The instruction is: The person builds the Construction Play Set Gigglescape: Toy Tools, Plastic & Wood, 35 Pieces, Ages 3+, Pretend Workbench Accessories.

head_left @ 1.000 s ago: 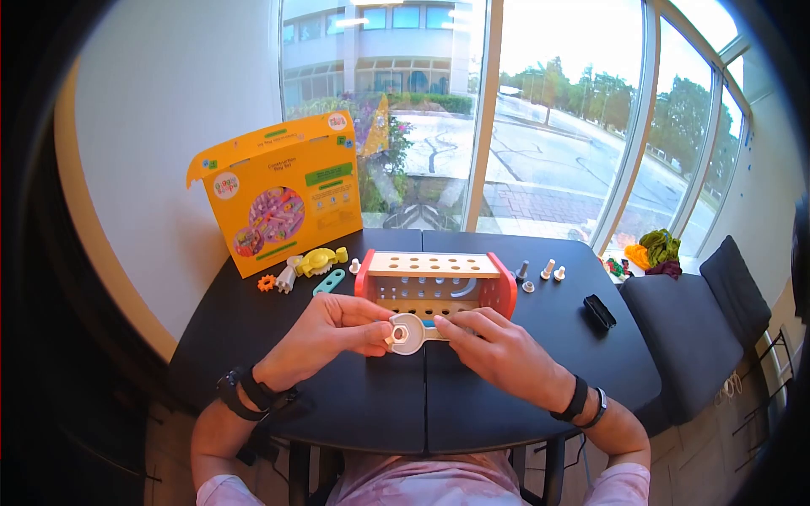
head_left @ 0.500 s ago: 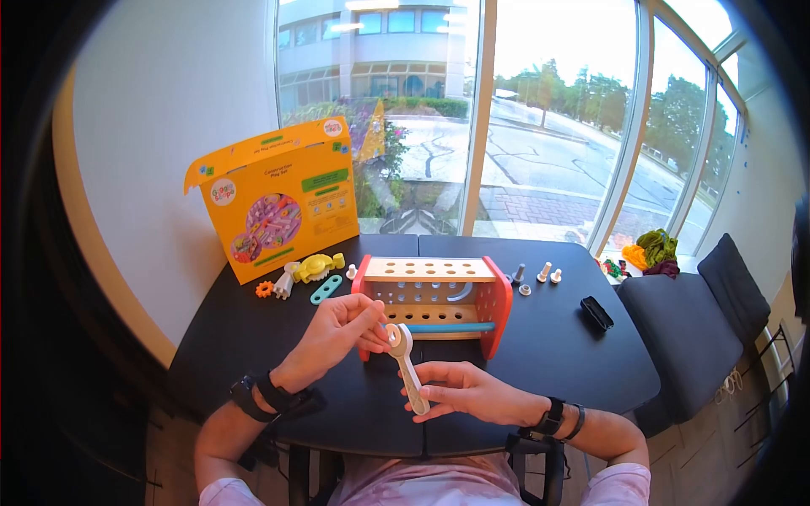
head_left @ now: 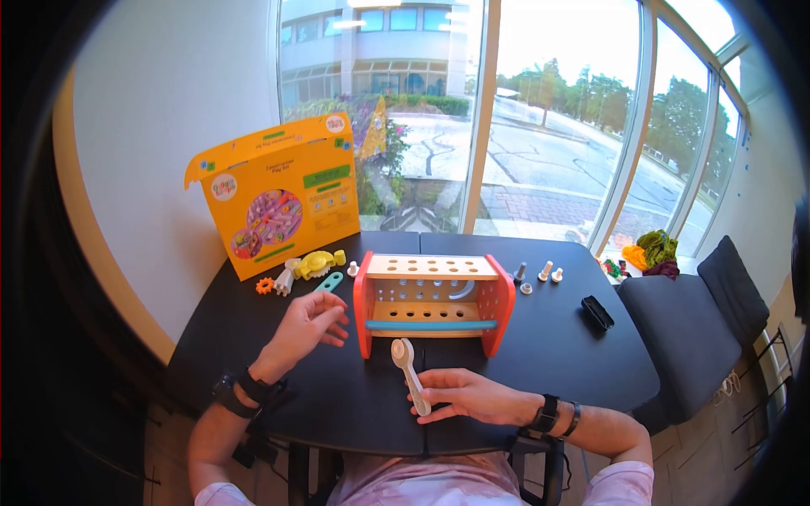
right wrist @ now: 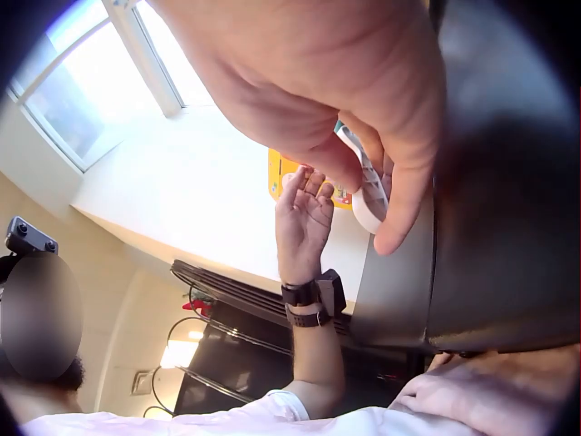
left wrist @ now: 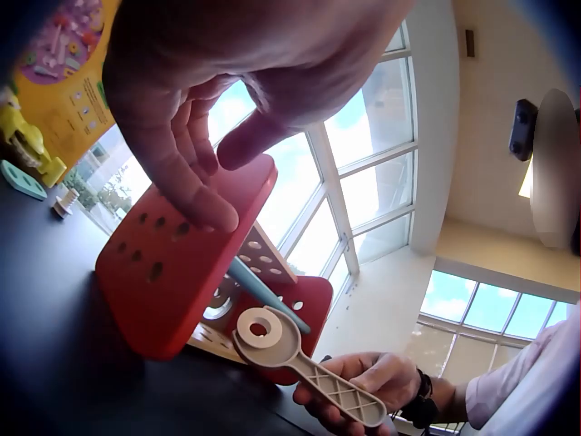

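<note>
My right hand [head_left: 477, 395] grips a pale grey toy wrench [head_left: 407, 364] by its handle, with the head pointing up and away from me. A cream ring-shaped nut [left wrist: 259, 328] sits in the head of that wrench in the left wrist view. Fingers loosely bent and holding nothing, my left hand [head_left: 305, 329] is over the table just left of a toy workbench [head_left: 434, 268]. This bench has red side panels, a wooden top with holes and a blue bar across its front. In the right wrist view, thumb and fingers pinch the wrench handle.
Left of the bench lie a yellow toy piece [head_left: 316, 265], an orange gear [head_left: 264, 286], a teal strip [head_left: 329, 282] and a pale bolt [head_left: 353, 269]. Several bolts [head_left: 545, 271] stand to the right, near a black case [head_left: 598, 313]. A yellow box [head_left: 283, 194] stands at the back left.
My left hand has let go of the nut at the wrench head and moved left. The right hand has drawn the wrench nearer to me and turned it from sideways to upright.
</note>
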The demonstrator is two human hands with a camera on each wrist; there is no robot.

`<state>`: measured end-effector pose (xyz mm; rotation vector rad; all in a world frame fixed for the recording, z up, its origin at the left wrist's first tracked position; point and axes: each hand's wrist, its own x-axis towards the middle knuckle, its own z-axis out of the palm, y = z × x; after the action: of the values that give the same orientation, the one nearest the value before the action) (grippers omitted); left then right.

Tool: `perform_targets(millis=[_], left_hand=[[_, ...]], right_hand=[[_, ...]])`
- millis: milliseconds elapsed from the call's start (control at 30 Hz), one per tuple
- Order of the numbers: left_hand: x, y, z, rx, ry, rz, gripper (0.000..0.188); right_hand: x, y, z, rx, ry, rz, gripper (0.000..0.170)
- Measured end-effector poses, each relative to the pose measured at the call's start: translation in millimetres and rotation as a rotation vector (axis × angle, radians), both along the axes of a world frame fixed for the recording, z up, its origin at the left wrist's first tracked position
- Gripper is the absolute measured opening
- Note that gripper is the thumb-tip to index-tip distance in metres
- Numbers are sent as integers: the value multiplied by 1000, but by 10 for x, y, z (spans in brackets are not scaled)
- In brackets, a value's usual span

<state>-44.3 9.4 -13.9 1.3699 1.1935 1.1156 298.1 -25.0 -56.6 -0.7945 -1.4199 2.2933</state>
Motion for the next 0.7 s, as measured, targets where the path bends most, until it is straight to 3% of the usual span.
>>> perform_targets(millis=[167,700], left_hand=[[22,50,-178,-34,79,-257,43],[397,277,-308,135,143,-389,56]], right_hand=[[-50,170,-55,8,-1,-37,40],[-111,620,-100,120,-42,-251,36]])
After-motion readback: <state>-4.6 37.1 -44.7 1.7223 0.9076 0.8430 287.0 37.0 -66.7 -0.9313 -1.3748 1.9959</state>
